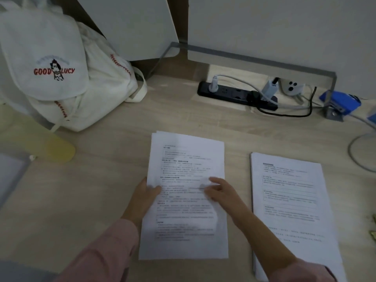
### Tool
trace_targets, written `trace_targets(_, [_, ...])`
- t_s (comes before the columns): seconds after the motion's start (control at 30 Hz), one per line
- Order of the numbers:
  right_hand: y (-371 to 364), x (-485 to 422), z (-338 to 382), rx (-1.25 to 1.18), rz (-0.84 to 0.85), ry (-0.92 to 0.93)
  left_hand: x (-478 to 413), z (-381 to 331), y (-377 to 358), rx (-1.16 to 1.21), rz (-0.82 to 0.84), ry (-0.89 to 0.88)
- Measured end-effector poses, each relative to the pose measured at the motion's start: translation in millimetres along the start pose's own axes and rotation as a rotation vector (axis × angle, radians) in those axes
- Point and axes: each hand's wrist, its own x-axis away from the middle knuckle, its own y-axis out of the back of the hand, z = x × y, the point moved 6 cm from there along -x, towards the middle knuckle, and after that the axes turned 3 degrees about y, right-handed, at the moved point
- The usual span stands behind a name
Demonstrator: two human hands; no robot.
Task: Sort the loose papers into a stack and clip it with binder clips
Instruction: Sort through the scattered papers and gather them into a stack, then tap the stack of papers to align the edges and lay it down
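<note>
A thin sheaf of white printed paper sheets (186,192) lies mid-desk on the pale wood-grain tabletop (101,180), its left edge pinched by the left hand (145,197) while the right hand (220,191) rests fingers-spread on top (slightly blurred), with a second white printed paper stack (293,210) just beside it on the right.

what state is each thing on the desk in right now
centre stack of white printed papers: flat on the wooden desk, edges slightly uneven, unclipped
left hand: gripping the centre stack's left edge
right hand: fingers resting on the top sheet
right stack of white printed papers: flat, untouched, unclipped
black power strip: several plugs in
white canvas bag: slumped against the wall
</note>
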Motion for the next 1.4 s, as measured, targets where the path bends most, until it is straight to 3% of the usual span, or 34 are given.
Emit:
trace_targets(0.1, [17,-4,-6,0.180,-0.321,-0.005,-1,4,-1,0.016,-0.058,0.007])
trace_targets(0.17, [26,-6,-13,0.198,-0.404,-0.033,-1,5,-1,-0.009,-0.086,0.011])
trace_targets(0.37, [24,3,-29,-0.085,-0.273,-0.136,3,7,-19,-0.021,0.009,-0.003])
trace_targets(0.5, [22,28,-20,-0.098,-0.199,-0.041,7,2,-27,-0.016,0.011,0.012])
trace_targets(0.7, [96,66,-19,-0.060,-0.471,0.106,25,-28,-82,-0.016,0.197,-0.037])
trace_targets(0.9, [188,91,-66,0.023,-0.646,0.009,45,-30,-179,-0.084,0.398,-0.051])
trace_targets(1.07, [236,91,-96,0.096,-0.711,-0.061,51,-20,-233,-0.179,0.424,-0.059])
trace_targets(1.2, [255,85,-109,0.233,-0.748,-0.167,38,-12,-246,-0.283,0.252,-0.183])
trace_targets(1.4, [242,79,-125,0.005,-0.699,-0.262,35,-7,-238,-0.242,0.297,-0.192])
